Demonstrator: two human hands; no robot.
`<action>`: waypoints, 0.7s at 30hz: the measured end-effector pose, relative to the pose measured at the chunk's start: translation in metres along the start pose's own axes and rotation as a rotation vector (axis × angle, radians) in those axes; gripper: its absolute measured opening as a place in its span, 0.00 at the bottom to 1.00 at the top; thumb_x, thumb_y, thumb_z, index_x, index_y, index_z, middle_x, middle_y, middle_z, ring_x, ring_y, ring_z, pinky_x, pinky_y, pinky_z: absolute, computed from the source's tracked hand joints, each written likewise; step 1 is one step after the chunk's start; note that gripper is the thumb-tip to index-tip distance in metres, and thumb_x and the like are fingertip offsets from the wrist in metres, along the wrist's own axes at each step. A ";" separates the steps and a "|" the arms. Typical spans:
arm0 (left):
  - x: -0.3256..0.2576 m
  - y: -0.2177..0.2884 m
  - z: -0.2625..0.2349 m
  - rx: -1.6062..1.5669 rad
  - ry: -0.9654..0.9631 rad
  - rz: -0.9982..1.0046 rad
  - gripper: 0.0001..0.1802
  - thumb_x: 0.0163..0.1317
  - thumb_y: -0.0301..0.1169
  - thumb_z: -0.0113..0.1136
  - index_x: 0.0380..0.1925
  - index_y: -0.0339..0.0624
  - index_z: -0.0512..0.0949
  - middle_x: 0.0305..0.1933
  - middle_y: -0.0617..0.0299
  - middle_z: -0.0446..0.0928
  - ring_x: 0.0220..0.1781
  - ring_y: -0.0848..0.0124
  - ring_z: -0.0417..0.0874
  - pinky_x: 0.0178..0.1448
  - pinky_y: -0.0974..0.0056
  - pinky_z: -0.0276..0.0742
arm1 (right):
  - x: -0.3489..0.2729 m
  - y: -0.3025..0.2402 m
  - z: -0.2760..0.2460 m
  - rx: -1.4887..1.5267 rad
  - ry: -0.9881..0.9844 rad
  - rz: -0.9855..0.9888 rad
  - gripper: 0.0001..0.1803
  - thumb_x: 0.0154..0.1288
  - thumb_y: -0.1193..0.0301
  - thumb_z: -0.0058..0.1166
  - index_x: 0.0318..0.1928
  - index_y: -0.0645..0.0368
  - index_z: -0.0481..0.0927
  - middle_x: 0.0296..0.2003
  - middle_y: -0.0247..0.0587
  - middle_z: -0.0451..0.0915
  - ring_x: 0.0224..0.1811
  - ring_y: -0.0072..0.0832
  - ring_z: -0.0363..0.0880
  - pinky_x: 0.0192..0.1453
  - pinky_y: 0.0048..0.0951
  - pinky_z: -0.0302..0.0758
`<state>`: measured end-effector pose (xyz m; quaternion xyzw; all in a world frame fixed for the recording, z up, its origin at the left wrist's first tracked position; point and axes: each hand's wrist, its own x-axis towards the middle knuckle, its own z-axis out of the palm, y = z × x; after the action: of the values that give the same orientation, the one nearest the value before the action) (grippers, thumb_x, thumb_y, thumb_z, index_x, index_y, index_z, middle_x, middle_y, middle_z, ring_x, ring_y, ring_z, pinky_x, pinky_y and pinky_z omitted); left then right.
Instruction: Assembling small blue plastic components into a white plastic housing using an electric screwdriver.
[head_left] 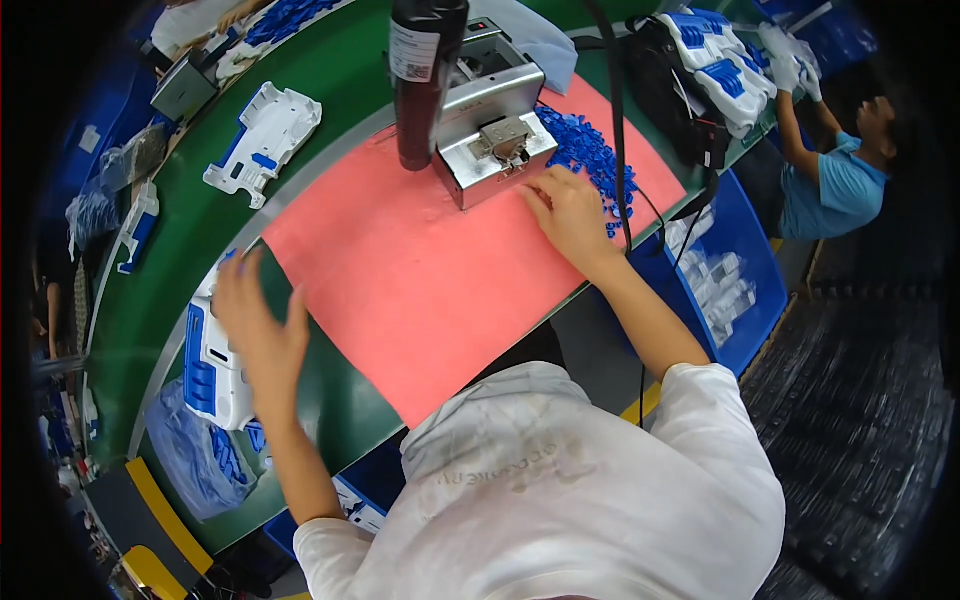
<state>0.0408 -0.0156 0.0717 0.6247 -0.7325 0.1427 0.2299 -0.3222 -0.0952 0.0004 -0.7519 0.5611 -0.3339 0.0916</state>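
Observation:
My left hand point(258, 325) hovers with fingers spread over a white and blue plastic housing point(212, 368) on the green belt point(330, 60), holding nothing. My right hand point(565, 210) rests on the pink mat point(420, 270), fingers curled at the edge of a pile of small blue plastic parts point(590, 150). Whether it pinches a part is hidden. A metal fixture block point(492, 135) with a dark cylinder point(425, 80) above it stands just left of that hand.
Another white and blue housing point(262, 140) lies farther along the belt. A blue bin point(730, 280) with clear bagged parts sits at right. A co-worker in a blue shirt point(835, 185) handles housings at the upper right. A plastic bag point(195, 455) lies at lower left.

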 end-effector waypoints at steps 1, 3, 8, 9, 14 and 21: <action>-0.004 -0.012 -0.017 0.027 0.020 -0.028 0.36 0.54 0.40 0.68 0.60 0.38 0.68 0.64 0.45 0.68 0.69 0.44 0.63 0.71 0.46 0.56 | 0.001 -0.001 0.004 -0.031 0.018 -0.033 0.07 0.60 0.71 0.59 0.33 0.62 0.82 0.33 0.44 0.79 0.34 0.45 0.80 0.38 0.41 0.77; -0.016 -0.058 -0.038 0.182 -0.063 -0.132 0.48 0.47 0.47 0.72 0.67 0.42 0.62 0.67 0.44 0.64 0.70 0.43 0.61 0.71 0.42 0.55 | 0.003 -0.005 0.011 -0.055 0.035 -0.077 0.07 0.60 0.70 0.59 0.32 0.61 0.83 0.31 0.43 0.79 0.34 0.44 0.80 0.36 0.41 0.77; -0.038 -0.138 -0.042 0.260 -0.521 -0.427 0.62 0.35 0.48 0.78 0.71 0.48 0.55 0.72 0.42 0.58 0.72 0.43 0.61 0.71 0.41 0.56 | 0.005 -0.013 0.023 -0.139 0.060 -0.007 0.08 0.56 0.67 0.62 0.29 0.59 0.82 0.28 0.42 0.78 0.31 0.42 0.80 0.32 0.42 0.77; -0.042 -0.155 -0.038 0.026 -0.507 -0.449 0.66 0.30 0.47 0.80 0.72 0.47 0.54 0.73 0.41 0.57 0.72 0.44 0.61 0.71 0.42 0.56 | 0.006 -0.011 0.024 -0.144 0.061 -0.007 0.08 0.56 0.67 0.61 0.28 0.59 0.82 0.28 0.42 0.78 0.31 0.41 0.80 0.32 0.42 0.77; -0.030 -0.147 -0.041 0.086 -0.588 -0.451 0.68 0.25 0.43 0.80 0.72 0.46 0.53 0.70 0.40 0.60 0.70 0.45 0.64 0.71 0.47 0.60 | 0.001 -0.004 0.019 -0.060 0.056 -0.033 0.06 0.56 0.70 0.61 0.30 0.59 0.81 0.28 0.43 0.78 0.28 0.40 0.79 0.30 0.39 0.76; -0.025 -0.127 -0.073 -0.233 -0.213 -0.360 0.65 0.28 0.31 0.77 0.71 0.40 0.53 0.68 0.44 0.61 0.69 0.50 0.65 0.71 0.55 0.62 | 0.071 -0.063 -0.033 0.277 0.513 -0.148 0.06 0.59 0.73 0.62 0.31 0.61 0.80 0.27 0.40 0.77 0.23 0.28 0.74 0.27 0.28 0.71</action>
<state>0.1804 0.0195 0.1112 0.7260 -0.6410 -0.0526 0.2437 -0.2820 -0.1296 0.0863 -0.6621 0.4588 -0.5921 0.0241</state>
